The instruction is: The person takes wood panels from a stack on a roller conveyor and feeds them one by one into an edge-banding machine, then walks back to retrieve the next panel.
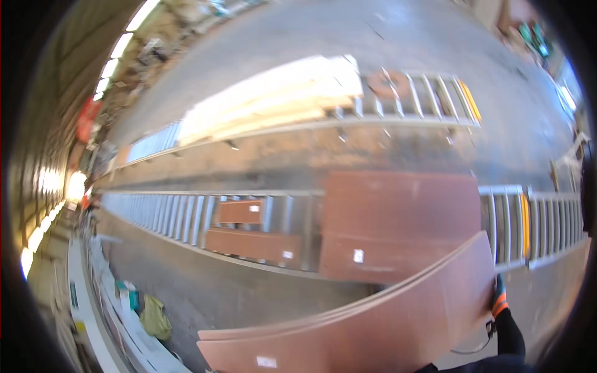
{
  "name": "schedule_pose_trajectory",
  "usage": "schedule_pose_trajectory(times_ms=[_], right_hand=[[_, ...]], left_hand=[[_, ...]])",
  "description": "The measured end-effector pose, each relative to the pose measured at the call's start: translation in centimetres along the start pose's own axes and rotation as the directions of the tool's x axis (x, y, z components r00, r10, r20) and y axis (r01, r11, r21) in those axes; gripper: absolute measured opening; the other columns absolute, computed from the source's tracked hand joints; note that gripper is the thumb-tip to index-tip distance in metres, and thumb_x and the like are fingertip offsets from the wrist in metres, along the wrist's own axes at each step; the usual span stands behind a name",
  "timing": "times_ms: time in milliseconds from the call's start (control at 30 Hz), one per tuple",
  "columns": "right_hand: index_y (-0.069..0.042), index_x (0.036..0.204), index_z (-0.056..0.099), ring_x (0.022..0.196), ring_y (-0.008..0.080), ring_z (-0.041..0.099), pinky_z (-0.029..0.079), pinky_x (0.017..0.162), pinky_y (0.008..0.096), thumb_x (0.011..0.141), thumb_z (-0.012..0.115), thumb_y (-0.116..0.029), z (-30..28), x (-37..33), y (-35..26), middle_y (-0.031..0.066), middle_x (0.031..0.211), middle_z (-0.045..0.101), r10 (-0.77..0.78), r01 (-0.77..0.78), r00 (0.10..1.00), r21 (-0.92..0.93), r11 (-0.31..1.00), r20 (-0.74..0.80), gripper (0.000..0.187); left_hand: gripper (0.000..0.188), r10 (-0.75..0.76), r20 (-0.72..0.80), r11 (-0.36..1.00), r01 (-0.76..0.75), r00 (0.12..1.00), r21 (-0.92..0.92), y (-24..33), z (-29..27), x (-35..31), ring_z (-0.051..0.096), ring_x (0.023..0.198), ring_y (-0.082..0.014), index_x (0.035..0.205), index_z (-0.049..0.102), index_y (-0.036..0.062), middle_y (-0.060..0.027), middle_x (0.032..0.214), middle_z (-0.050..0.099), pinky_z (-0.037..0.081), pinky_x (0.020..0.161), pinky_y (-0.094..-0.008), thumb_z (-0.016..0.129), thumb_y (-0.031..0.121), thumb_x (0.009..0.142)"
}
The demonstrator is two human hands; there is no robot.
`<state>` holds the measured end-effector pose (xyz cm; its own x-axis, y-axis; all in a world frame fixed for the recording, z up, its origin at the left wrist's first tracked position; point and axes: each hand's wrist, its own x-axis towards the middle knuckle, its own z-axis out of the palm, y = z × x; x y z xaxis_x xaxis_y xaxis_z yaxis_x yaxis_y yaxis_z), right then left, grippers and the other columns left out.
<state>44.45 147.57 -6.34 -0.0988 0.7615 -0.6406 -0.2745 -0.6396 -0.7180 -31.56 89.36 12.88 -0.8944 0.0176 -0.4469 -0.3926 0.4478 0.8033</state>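
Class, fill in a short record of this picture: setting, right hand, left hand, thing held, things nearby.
setting: concrete floor with long roller conveyors
right hand: gloved, gripping the right edge of the held board
left hand: not in view
thing held: large reddish-brown board, tilted, in the foreground
things nearby: similar flat panel and smaller boards lying on the conveyor

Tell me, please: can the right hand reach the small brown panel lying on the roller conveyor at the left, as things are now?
Probably not. The right hand grips the edge of a large brown board, and the small brown panel lies far off on the roller conveyor, beyond a bigger brown sheet.
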Motion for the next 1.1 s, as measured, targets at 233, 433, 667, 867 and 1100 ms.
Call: schedule_pose_trajectory(times_ms=[233, 433, 667, 867, 1100], right_hand=[[-0.002, 0.131, 0.05, 0.111, 0.0214, 0.053, 0.039, 0.099, 0.0352, 0.089, 0.055, -0.054, 9.5, -7.2, -2.1, 0.0059, 0.123, 0.057, -0.293, 0.316, 0.906, -0.028, 0.948, 0.305, 0.067], [-0.007, 0.135, 0.047, 0.118, 0.0249, 0.048, 0.033, 0.105, 0.0402, 0.093, 0.041, -0.052, 23.2, -19.8, 0.5, 0.0065, 0.13, 0.053, -0.038, 0.101, 0.683, -0.043, 0.994, 0.729, 0.061], [-0.004, 0.135, 0.047, 0.121, 0.0211, 0.046, 0.031, 0.106, 0.0335, 0.095, 0.043, -0.047, 41.9, -29.9, 13.5, 0.0052, 0.133, 0.052, 0.14, 0.336, 0.484, -0.331, 0.882, 0.864, 0.059], [-0.006, 0.136, 0.047, 0.113, 0.0168, 0.047, 0.035, 0.102, 0.0291, 0.096, 0.045, -0.048, 55.2, -38.6, 32.1, 0.0006, 0.125, 0.053, 0.329, 0.26, 0.389, -0.445, 0.857, 0.86, 0.058], [-0.009, 0.13, 0.052, 0.11, 0.0108, 0.047, 0.036, 0.1, 0.0256, 0.099, 0.044, -0.041, 56.9, -74.8, 59.8, -0.0023, 0.118, 0.053, 0.327, 0.043, -0.79, -0.485, 0.873, 0.518, 0.046]], left_hand=[[0.059, -0.003, -0.395, 0.915, -0.157, 0.919, -0.371, -17.4, -25.5, -19.2, 0.059, 0.102, -0.0266, 0.126, 0.052, -0.0028, -0.0158, 0.119, 0.059, 0.049, 0.091, -0.0378, 0.054, 0.045, 0.091], [0.059, -0.188, -0.675, 0.77, -0.32, 0.713, -0.552, -37.1, -40.1, -39.7, 0.059, 0.103, -0.0262, 0.126, 0.052, -0.0029, -0.0157, 0.12, 0.059, 0.048, 0.092, -0.0371, 0.053, 0.045, 0.092], [0.058, -0.479, -0.777, 0.593, -0.502, 0.409, -0.629, -55.1, -46.9, -60.9, 0.058, 0.103, -0.0256, 0.127, 0.052, -0.003, -0.0157, 0.121, 0.059, 0.047, 0.094, -0.0364, 0.052, 0.044, 0.093], [0.056, -0.531, -0.846, 0.807, -0.28, 0.042, -0.521, -61.3, -46.9, -72.0, 0.058, 0.099, -0.0239, 0.126, 0.051, -0.0068, -0.016, 0.117, 0.061, 0.046, 0.092, -0.0314, 0.049, 0.04, 0.095], [0.054, -0.402, -0.714, 0.878, -0.022, -0.574, -0.478, -72.6, -43.9, -93.3, 0.052, 0.079, -0.014, 0.111, 0.064, -0.0059, -0.0034, 0.095, 0.064, 0.047, 0.076, -0.0325, 0.049, 0.044, 0.095]])
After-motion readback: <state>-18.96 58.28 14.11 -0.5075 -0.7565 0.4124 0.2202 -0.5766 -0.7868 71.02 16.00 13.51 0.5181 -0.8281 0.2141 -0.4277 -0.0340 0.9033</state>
